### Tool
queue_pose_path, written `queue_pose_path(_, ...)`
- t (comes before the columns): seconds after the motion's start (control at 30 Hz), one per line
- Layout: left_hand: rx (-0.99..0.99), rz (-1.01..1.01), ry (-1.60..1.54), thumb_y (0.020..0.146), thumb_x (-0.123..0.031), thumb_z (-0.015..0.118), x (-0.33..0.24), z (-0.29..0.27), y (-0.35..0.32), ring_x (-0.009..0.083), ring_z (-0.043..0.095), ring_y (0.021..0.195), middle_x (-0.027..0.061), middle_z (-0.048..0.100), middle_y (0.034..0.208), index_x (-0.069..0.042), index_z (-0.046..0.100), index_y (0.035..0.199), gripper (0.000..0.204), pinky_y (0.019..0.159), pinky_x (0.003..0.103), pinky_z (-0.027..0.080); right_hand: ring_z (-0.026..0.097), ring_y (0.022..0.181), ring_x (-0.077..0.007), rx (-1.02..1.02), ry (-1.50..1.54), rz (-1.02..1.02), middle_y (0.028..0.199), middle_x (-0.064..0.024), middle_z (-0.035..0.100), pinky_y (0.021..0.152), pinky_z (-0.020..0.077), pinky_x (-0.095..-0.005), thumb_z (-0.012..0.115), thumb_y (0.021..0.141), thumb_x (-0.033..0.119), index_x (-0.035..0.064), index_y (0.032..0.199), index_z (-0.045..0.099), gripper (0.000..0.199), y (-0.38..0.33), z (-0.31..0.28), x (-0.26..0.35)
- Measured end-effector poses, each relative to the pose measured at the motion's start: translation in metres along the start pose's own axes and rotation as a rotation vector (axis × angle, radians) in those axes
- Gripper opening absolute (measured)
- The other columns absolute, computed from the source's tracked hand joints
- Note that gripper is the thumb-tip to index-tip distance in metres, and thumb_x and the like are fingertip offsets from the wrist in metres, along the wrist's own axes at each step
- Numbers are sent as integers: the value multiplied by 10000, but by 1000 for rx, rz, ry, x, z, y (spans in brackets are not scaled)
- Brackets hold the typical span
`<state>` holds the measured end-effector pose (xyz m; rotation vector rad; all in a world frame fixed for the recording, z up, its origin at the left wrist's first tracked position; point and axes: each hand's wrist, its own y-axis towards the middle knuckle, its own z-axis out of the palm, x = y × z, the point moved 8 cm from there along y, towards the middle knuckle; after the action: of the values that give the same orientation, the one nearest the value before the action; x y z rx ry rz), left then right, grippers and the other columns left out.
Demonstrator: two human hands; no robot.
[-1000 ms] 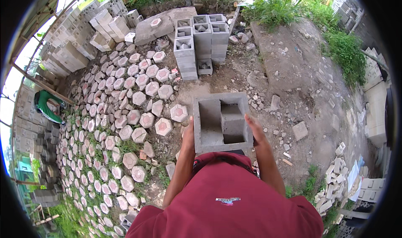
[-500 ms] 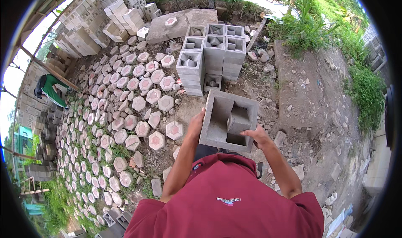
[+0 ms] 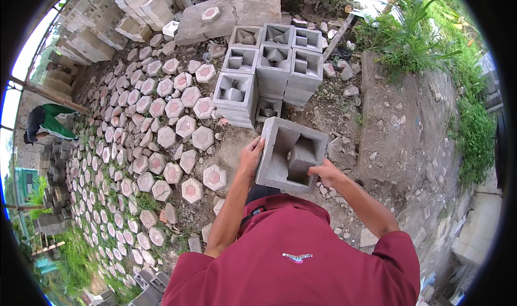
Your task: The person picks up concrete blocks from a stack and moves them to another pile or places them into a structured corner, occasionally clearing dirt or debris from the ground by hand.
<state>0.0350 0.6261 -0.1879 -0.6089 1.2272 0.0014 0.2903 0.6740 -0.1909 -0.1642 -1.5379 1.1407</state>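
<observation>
Between my two hands I carry a square grey concrete block with a hollow middle and a raised piece inside. My left hand grips its left wall, the fingertips hidden behind the edge. At the lower right, my right hand clasps the other wall with the thumb over the rim. Just ahead stands a group of stacked blocks of the same kind, several columns side by side. In the gap at the near side of the group, a low block sits close to the ground, apart from the one I hold.
Hexagonal paving stones cover the ground to the left. A flat stone slab lies behind the stacks, with pale blocks piled at the far left. A person in green trousers bends over there. Rubble and grass border the right.
The view has shifted, and the stacked columns now appear nearer. The block remains in both my hands and is turned slightly. The bent person at the left appears lower in view.
</observation>
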Motion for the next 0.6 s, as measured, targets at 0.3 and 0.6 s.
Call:
queue_pose_path(0.3, -117, -139, -125, 893, -374, 568, 32, -25, 168, 201, 493, 1165, 145, 556, 1235, 55, 489, 1258, 568, 982, 303, 365, 598, 797, -207, -106, 84, 38, 879, -86, 623, 731, 492, -370, 615, 679, -75, -30, 1030, 565, 358, 155, -36, 54)
queue_pose_path(0.6, -629, -588, -288, 781, -255, 718, 178, 0, 219, 318, 514, 1090, 138, 490, 1254, -20, 401, 1302, 653, 838, 585, 406, 594, 824, -219, -184, 174, 347, 908, -84, 617, 676, 499, -398, 615, 676, -45, 11, 1033, 563, 365, 332, -77, -21)
